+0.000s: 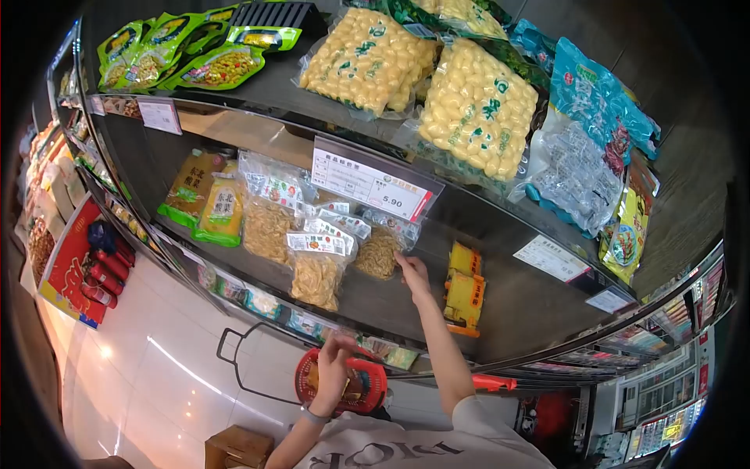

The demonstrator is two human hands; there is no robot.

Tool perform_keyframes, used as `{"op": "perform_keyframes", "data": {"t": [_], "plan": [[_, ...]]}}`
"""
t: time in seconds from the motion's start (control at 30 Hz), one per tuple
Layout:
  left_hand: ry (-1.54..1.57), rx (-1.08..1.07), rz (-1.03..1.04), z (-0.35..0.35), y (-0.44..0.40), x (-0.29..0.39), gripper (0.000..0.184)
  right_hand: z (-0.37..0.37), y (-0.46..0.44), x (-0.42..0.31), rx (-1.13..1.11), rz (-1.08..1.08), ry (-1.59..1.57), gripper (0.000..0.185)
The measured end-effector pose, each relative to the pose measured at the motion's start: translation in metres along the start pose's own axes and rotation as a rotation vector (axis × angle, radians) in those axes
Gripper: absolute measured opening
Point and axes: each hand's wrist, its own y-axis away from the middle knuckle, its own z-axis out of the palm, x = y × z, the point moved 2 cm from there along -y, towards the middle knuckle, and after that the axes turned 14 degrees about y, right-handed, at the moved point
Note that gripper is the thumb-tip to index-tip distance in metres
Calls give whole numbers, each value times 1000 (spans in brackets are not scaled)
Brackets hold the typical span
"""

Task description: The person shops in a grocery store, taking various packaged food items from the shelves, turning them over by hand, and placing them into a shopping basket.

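Observation:
My right hand reaches onto the lower shelf, its fingertips at the edge of a clear bag of brown shredded food. To the left of that bag lie a bag of pale yellow slices and a larger bag of tan shreds. Orange-yellow packets lie to the right of my hand. My left hand is raised in front of the shelf, fingers bent, above a red basket. Whether it holds anything is unclear.
The upper shelf holds bags of yellow kernels, green pouches and a blue bag. Price labels line its edge. A wire-framed rack stands beside the basket. A brown box sits on the floor.

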Motion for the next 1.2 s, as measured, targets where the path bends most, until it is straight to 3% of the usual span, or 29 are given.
{"op": "perform_keyframes", "data": {"t": [0.13,0.2,0.23,0.3,0.37,0.43,0.47,0.6,0.7,0.8,0.97,1.03,1.13,1.2], "plan": [[-26,12,1,-11,14,3,15,24,-9,14,101,-242,4,39],[-54,23,21,-15,19,7,15,27,-3,16,476,-424,117,37],[-52,22,22,-17,20,10,15,24,12,4,477,-426,119,37],[-155,17,60,-20,22,15,14,13,40,-14,178,-325,-526,35],[-181,-8,133,-26,16,11,19,-3,59,-12,218,-345,-524,32],[-201,-74,182,-13,7,30,15,-22,97,-25,244,-222,-804,25],[-215,-114,195,-3,3,42,14,-34,114,-28,132,-263,-879,23],[-221,-165,182,52,-15,103,21,-63,187,-52,18,-212,-958,24],[-184,-344,104,99,-8,148,32,-74,243,-87,-11,-258,-975,22],[-104,-524,-102,110,1,152,51,-78,275,-92,22,-308,-974,25],[46,-449,-116,96,21,118,38,-78,305,-86,-18,-368,-935,23],[278,-462,-71,107,33,129,37,-77,311,-75,-28,-392,-895,33],[304,-458,-74,102,41,128,37,-69,313,-48,-163,-458,-829,73],[297,-438,-45,107,48,130,37,-60,324,-49,-176,-439,-951,74]]}}
